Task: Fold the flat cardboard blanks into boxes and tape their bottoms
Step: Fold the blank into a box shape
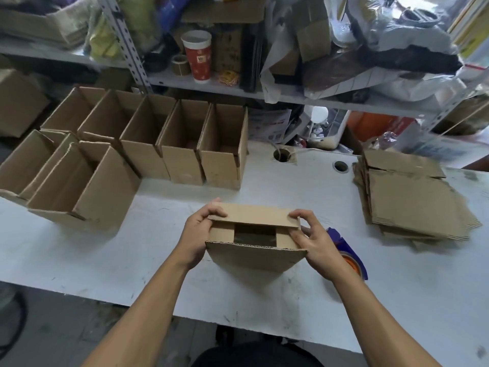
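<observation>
A cardboard box (254,258) stands on the white table (132,247) in front of me, its end flaps partly folded inward over a dark gap. My left hand (197,234) grips its left side, thumb on the far flap. My right hand (315,242) holds the right side, fingers curled on the far flap's corner. A stack of flat cardboard blanks (412,200) lies at the right. A blue tape dispenser (349,252) with an orange roll sits just behind my right hand, partly hidden.
Several folded open boxes (182,144) stand in a row at the back left, with more (66,181) in front of them. A cluttered metal shelf (238,88) with a red cup (198,55) rises behind the table. Two cable holes (281,154) pierce the tabletop.
</observation>
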